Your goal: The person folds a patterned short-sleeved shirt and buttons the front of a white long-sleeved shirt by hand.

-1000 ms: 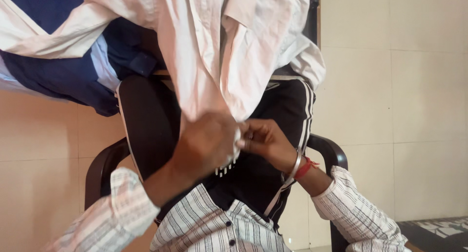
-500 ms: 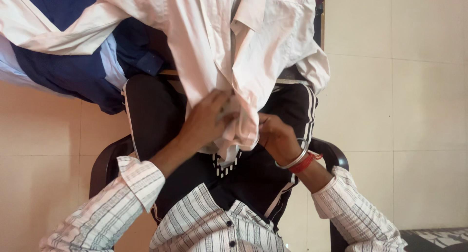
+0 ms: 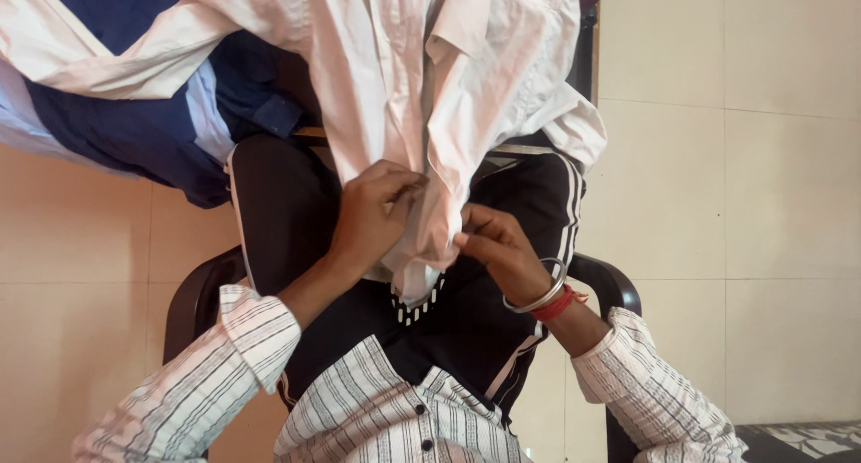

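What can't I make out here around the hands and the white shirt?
Head view only:
- Left hand fingertips: buried in a fold of the white shirt.
- Shirt's top: cut off by the upper edge.
- Right hand pinch: its own fingers hide what is pinched.
- Chair seat: covered by clothes.

Warm, even indoor light, soft shadows, no glare, sharp focus, slight softness at edges

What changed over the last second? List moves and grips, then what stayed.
The left hand rose from low centre and now pinches the white shirt higher up. The right hand shifted slightly, fingers gripping the shirt's opposite edge. The black chair, blue garment and striped shirt stayed.
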